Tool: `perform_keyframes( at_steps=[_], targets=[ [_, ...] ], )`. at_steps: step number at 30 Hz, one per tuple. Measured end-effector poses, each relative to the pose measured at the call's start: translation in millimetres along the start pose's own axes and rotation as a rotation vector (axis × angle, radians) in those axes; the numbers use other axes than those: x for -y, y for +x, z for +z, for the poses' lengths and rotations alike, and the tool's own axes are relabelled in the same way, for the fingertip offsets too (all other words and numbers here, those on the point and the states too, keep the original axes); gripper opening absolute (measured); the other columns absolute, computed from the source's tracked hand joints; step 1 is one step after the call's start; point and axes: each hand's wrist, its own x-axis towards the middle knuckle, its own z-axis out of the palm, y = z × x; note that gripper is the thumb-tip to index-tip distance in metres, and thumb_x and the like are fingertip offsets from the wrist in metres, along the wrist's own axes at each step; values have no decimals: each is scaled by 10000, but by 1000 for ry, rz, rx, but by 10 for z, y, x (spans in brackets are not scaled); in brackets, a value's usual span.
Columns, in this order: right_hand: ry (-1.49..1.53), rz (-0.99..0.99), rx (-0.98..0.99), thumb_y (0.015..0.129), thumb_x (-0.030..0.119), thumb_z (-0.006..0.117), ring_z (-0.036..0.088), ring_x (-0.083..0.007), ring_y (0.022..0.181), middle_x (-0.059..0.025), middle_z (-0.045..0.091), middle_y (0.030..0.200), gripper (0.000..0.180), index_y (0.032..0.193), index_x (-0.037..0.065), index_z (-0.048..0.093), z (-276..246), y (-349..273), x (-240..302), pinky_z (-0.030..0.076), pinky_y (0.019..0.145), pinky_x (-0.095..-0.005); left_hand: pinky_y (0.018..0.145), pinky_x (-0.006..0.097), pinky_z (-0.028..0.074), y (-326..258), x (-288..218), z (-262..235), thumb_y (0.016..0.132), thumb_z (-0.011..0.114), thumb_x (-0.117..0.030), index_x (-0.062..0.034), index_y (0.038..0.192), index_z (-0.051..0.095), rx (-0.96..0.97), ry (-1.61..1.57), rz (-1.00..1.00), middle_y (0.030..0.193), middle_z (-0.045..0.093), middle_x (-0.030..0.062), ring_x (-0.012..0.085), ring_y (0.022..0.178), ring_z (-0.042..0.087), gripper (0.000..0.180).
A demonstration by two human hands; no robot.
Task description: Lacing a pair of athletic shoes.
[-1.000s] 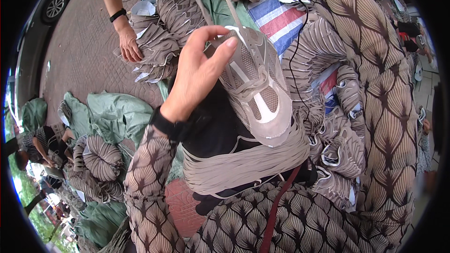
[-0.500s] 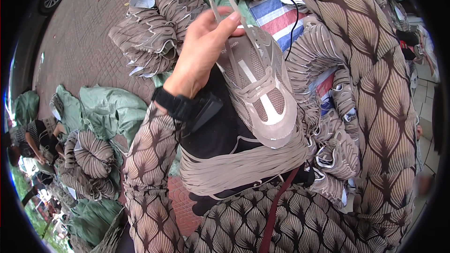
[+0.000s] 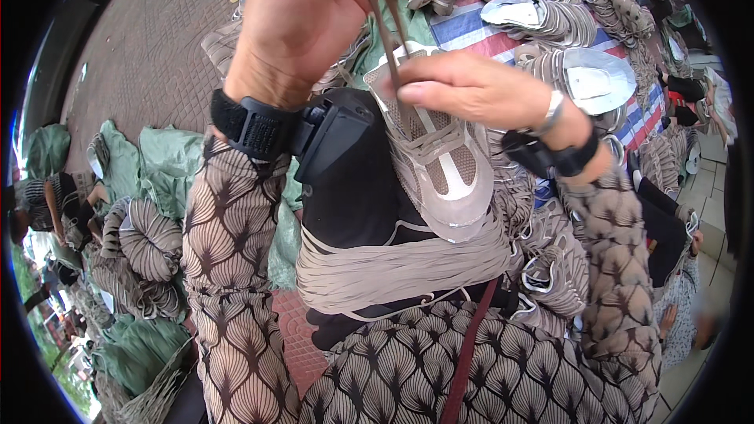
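Nearest the person, on the patterned lap, lies a thick bundle of beige laces [image 3: 400,267] draped over a black form. Just above it rests the beige shoe upper [image 3: 436,165], toe toward the lap. The right hand [image 3: 479,90] lies over the upper's top edge, thumb and fingers pinched on a brown lace [image 3: 385,8] where it meets the upper. The left hand [image 3: 302,12], higher and left, is closed on the same lace, drawing it up out of view. Little open room remains: stacked uppers [image 3: 550,20] crowd the striped tarp [image 3: 479,23] beyond, green sacks [image 3: 161,157] lie left, and bare paving [image 3: 157,39] shows farther left.
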Motion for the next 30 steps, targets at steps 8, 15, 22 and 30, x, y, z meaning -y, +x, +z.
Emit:
perform_keyframes(
  at_steps=[8,15,22,30],
  targets=[
    [1588,-193,-537,1012,190,388,437,-90,647,46,377,672,186,880,105,488,-1114,-470,70,377,824,-275,807,258,473,-691,-987,91,924,589,-316,-14,913,643,-259,1719,-519,915,657,78,112,868,606,307],
    [1787,-2,-982,882,-34,436,332,-152,635,-41,313,694,103,818,30,388,-2446,-2054,-862,319,620,-280,479,245,400,-1610,-1884,390,943,533,-340,-20,620,542,-438,1246,-1032,544,539,32,130,483,551,456],
    [1247,94,-1345,900,-31,482,389,-150,651,-35,393,730,42,881,-12,513,-4238,-4698,-602,358,620,-256,494,221,481,-3399,-2642,-477,925,586,-350,-38,701,609,-894,1188,-1079,596,596,27,120,507,592,385],
    [1144,468,-1448,925,-1,472,373,-122,637,-16,377,730,81,980,-21,529,-2609,-4657,-954,341,595,-234,706,270,554,-3823,-2320,-496,921,565,-232,12,972,642,-1433,1166,-856,867,689,96,175,766,677,261]
  ],
)
